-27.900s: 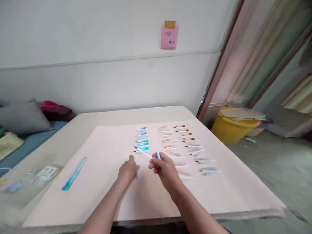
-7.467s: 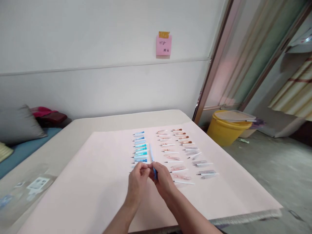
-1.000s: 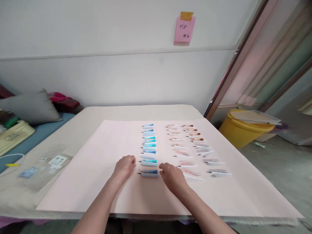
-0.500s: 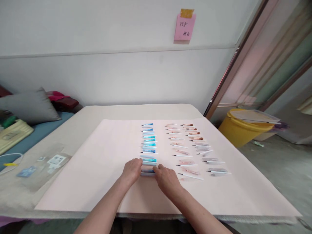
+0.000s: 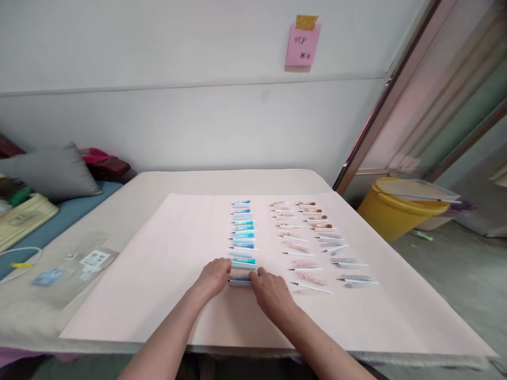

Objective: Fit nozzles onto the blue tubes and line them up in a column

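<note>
My left hand [image 5: 214,275] lies with curled, closed fingers at the left ends of the nearest blue pen parts; whatever its fingertips hold is hidden. Opposite it, my right hand [image 5: 272,289] has its bent fingers on the right end of a dark-blue pen barrel [image 5: 240,277]. A pale pen part [image 5: 240,283] lies along its near side. Just beyond is a teal pen barrel [image 5: 244,260] with a light-blue cap [image 5: 243,266]. Farther back, more blue and teal pen parts with white refills [image 5: 242,247] form a column.
Pinkish pen sets [image 5: 297,247] form a column to the right, then brown [image 5: 316,217] and grey ones [image 5: 356,278]. All lie on a large pale sheet [image 5: 158,253]. Clear plastic bags [image 5: 79,269] lie left. A yellow bucket [image 5: 384,211] stands on the floor at right.
Both hands stay at the ends of the nearest pen parts, with only a very slight shift. The whole view has moved slightly.
</note>
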`<state>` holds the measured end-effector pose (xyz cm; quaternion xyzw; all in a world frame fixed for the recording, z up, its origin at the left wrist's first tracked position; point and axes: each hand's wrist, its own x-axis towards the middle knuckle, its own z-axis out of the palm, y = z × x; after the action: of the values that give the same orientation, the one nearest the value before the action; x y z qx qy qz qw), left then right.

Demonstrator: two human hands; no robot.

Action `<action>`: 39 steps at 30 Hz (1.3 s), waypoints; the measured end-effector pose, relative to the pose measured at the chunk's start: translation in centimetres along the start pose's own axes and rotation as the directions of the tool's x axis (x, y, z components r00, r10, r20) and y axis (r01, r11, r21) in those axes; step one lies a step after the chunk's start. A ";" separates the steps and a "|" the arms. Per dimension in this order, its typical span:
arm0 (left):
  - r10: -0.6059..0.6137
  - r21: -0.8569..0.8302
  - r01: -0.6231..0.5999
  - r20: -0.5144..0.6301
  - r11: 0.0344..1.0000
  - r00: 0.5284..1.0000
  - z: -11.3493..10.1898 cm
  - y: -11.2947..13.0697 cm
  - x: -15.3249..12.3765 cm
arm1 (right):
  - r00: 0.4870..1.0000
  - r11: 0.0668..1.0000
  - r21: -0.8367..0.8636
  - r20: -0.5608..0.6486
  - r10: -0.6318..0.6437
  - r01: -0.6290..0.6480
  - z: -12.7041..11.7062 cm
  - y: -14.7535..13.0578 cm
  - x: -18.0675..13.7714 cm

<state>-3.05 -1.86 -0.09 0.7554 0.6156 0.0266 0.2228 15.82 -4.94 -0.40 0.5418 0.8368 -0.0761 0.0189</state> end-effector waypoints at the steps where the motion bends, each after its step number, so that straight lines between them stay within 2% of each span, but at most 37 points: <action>1: 0.001 -0.013 -0.001 0.009 1.000 1.000 0.0 0.0 0.1 | 1.000 1.000 -0.001 -0.001 0.000 0.000 0.0 0.0 0.0; 10: 0.007 -0.048 -0.003 0.081 0.999 0.997 0.4 -0.8 1.0 | 1.000 1.000 0.000 0.017 -0.002 0.002 -0.1 -0.1 -0.1; 27: 0.021 0.042 -0.024 0.064 0.999 0.998 0.3 0.0 0.7 | 1.000 1.000 0.022 0.000 -0.014 0.014 0.0 -0.1 0.0; 34: -0.026 0.060 0.025 0.014 0.998 1.000 -0.1 -0.6 0.8 | 1.000 0.999 0.024 -0.008 -0.025 0.025 -0.2 -0.2 -0.2; 39: -0.040 0.059 0.038 0.023 0.998 0.999 0.0 -0.1 0.6 | 1.000 1.000 0.018 0.006 -0.020 0.020 -0.4 -0.2 -0.2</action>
<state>-3.00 -1.27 -0.32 0.7497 0.6280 -0.0051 0.2086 15.70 -5.12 -0.01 0.5333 0.8415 -0.0853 0.0158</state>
